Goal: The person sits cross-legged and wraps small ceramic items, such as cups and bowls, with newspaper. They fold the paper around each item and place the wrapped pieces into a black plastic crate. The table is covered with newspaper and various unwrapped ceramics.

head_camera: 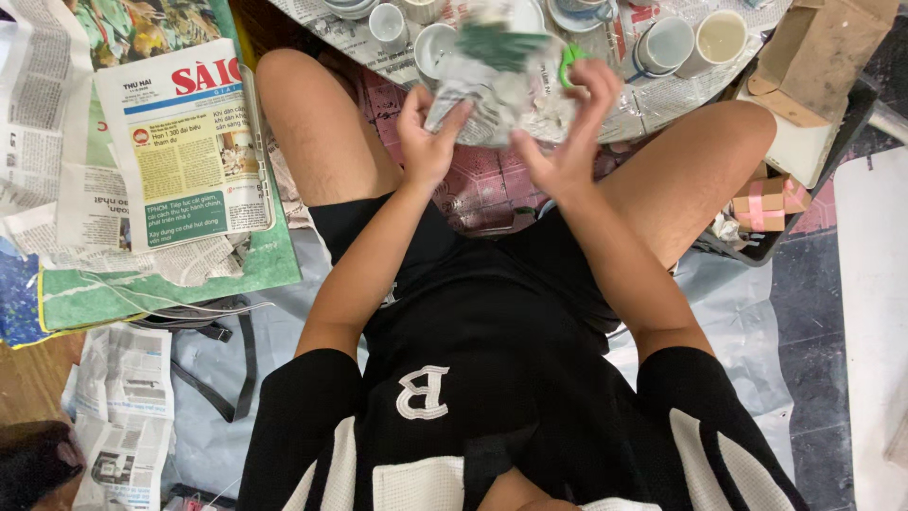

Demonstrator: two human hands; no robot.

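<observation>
Seated person, black shirt and shorts, knees spread, seen from above. Between the knees, both hands raised around a newspaper-wrapped bundle, blurred. Left hand grips its lower left edge, fingers curled into the paper. Right hand cups the right side, fingers bent over the top, touching the wrapping. Loose newspaper sheets piled on the floor beside the left leg. Cardboard pieces and a dark tray beside the right knee. Beyond the bundle, white ceramic cups stand on newspaper-covered ground.
</observation>
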